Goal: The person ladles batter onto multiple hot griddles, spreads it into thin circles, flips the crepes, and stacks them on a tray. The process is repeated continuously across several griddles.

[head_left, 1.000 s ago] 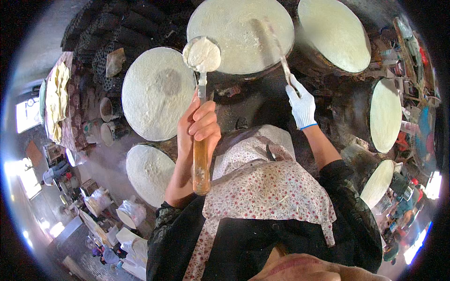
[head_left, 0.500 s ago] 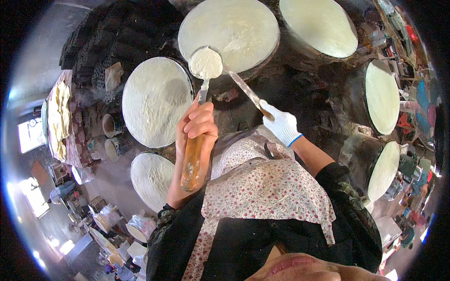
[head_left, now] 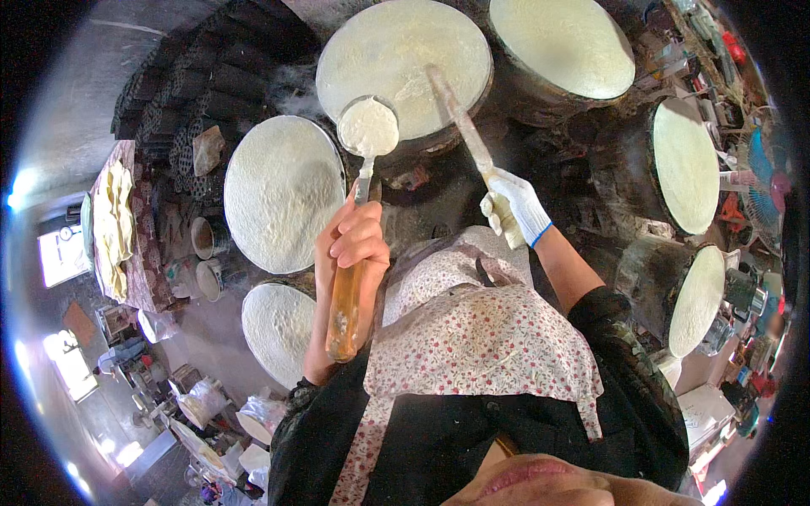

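My bare left hand (head_left: 354, 253) is closed round the wooden handle (head_left: 344, 320) of a round ladle (head_left: 368, 125) heaped with white batter, held upright beside a round left griddle (head_left: 278, 194) coated in white. My right hand (head_left: 508, 211), in a white knit glove with a blue cuff, grips a pale, flat stick (head_left: 462, 126). The stick's far end lies over the top-centre griddle (head_left: 401, 51), also covered with a pale layer; whether it touches the surface, I cannot tell. A floral apron (head_left: 472, 337) covers my front.
More coated griddles stand at upper right (head_left: 561, 42), right (head_left: 685, 164), lower right (head_left: 696, 299) and lower left (head_left: 278, 333). Stacked black briquettes (head_left: 173, 84) are at upper left, folded pale sheets (head_left: 114, 228) on a patterned cloth at left, a fan (head_left: 759, 164) at far right.
The stick first swung left toward the ladle, and its far end is now back right over the top-centre griddle. My view has shifted, and the ladle sits lower in it than before.
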### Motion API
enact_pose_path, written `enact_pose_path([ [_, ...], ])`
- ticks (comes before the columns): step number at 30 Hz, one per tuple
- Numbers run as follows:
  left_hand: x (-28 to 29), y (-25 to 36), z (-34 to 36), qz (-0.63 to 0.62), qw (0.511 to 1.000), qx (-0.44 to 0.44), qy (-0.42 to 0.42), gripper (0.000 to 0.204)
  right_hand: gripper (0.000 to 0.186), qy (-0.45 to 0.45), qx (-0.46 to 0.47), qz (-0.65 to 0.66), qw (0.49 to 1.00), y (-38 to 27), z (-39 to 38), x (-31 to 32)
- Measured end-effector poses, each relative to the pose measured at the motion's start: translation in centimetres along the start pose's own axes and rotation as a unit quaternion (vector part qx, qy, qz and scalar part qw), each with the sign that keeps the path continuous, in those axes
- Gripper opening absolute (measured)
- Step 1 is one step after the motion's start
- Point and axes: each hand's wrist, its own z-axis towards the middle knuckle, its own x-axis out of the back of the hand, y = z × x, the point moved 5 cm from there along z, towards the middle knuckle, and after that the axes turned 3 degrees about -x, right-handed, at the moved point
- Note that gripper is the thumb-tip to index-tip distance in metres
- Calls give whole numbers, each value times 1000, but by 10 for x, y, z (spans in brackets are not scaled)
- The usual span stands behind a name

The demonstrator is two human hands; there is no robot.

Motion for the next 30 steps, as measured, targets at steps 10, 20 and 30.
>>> enact_pose_path([
  [10, -5, 2, -12, -4, 1000, 6, -1, 32, 66, 113, 220, -784, 569, 22, 4, -27],
  [20, -38, 12, -14, 31, 998, 52, -16, 25, 41, 237, 299, -706, 597, -72, 62, -96],
  [30, -37, -87, 58, -10, 999, 17, 42, 31, 47, 70, 274, -755, 592, -31, -14, 17],
])
